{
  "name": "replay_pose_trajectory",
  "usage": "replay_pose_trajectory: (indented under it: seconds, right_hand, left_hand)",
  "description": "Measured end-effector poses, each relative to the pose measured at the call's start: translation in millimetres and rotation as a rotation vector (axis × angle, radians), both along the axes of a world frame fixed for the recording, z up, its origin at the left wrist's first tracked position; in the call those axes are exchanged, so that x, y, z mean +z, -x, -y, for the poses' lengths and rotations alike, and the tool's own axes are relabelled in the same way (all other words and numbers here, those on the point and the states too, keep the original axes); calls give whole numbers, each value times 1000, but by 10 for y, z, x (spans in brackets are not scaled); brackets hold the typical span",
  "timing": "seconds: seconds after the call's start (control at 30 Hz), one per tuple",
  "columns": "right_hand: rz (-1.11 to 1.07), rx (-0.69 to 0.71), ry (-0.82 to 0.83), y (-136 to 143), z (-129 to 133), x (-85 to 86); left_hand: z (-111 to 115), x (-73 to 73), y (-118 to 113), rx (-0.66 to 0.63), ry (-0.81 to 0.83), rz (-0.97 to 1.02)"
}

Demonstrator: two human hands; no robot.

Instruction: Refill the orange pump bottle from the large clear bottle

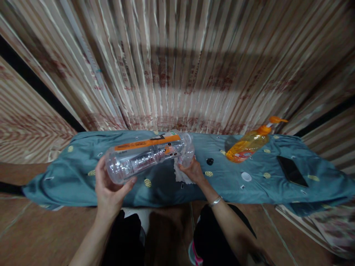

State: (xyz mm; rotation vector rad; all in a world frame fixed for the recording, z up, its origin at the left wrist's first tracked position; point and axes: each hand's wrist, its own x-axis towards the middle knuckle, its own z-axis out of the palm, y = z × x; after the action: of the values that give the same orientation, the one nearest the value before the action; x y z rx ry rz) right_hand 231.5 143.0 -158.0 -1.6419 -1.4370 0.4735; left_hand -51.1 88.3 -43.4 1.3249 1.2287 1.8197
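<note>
A large clear plastic bottle (144,153) with an orange printed strip lies tilted above the cloth, its neck end to the right. My left hand (109,184) is curled round its base, thumb toward me. At the neck end, my right hand (192,170) grips a smaller clear plastic piece (187,154). Whether that piece touches the bottle's mouth I cannot tell, nor its exact kind. Under my right hand lies a white cloth or tissue (179,175), partly hidden by the fingers.
A teal patterned cloth (163,192) covers the narrow table. To the right are an orange pump bottle (246,146), a small black cap-like piece (210,161), a white disc (246,176) and a dark phone (292,171). A pleated curtain (177,66) hangs behind.
</note>
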Motion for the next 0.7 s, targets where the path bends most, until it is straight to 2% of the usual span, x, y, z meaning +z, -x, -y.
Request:
replay_pose_trajectory:
  seconds: [0.37,0.7]
  right_hand:
    - [21,2,-21,-19,-19,-51]
    - [21,3,9,-18,-6,-1]
  left_hand:
    - [-7,12,-17,-2,4,-6]
    - [1,35,-44,15,-11,-47]
